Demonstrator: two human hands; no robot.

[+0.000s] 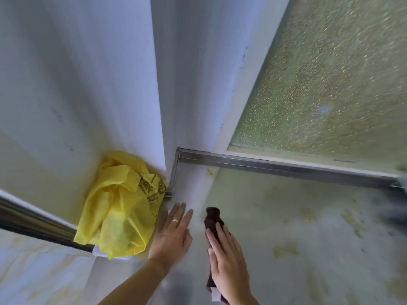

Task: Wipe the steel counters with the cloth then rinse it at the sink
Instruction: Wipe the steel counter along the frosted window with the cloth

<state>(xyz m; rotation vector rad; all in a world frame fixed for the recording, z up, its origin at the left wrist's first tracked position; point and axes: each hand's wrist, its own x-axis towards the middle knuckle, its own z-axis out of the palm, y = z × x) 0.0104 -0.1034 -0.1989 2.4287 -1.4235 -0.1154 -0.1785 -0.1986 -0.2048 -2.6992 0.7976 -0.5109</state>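
- The cloth is dark brown and lies as a long narrow strip on the steel counter, running from about 12 o'clock to 6 o'clock under the right hand.
- The far end of the cloth comes out past the fingertips at 12 o'clock of the right hand; a near end with a small white tag shows at 6 o'clock, beside the wrist.
- The right hand lies flat on the cloth with straight fingers close together. It presses the cloth to the counter and does not curl round it.
- The left hand is at 9 o'clock of the cloth, apart from it by a narrow strip of bare counter. Its fingers are straight and flat on the counter, and it holds nothing. One finger has a ring.
- At 9 o'clock of the left hand is a crumpled yellow plastic bag with dark print; the edge of the hand is just beside it, maybe touching it.
- The counter surface shows yellowish stains, mostly at 3 o'clock of the right hand.
- A raised steel rim borders the counter at 12 o'clock, and behind it stands a frosted window pane.
- A white wall corner rises at 12 o'clock of the left hand.
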